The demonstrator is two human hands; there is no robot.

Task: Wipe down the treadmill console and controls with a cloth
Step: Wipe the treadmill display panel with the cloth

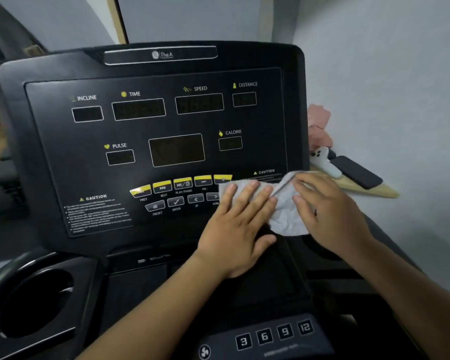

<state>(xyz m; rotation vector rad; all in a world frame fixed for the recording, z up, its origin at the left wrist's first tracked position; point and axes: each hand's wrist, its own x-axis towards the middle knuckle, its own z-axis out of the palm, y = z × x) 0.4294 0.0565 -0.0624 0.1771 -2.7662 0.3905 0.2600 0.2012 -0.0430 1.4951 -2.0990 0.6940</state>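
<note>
Head view: both flat palms (240,224) press cloth (283,203) onto console (63,157).

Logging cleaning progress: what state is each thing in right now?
cloth: crumpled, pressed on the console's lower right
left hand: flat on the cloth
right hand: flat on the cloth
display windows: dark
cup holder: looks empty
phone: screen dark, on shelf

Both hands on cloth (286,203) at console (50,157) lower-right corner: left hand (238,229) flat on its left part, right hand (327,214) on right. Buttons (182,192) just left of left hand. Phone (359,175) on shelf (385,191) behind right hand. Cup holder (34,305) far left, nearer.
</note>
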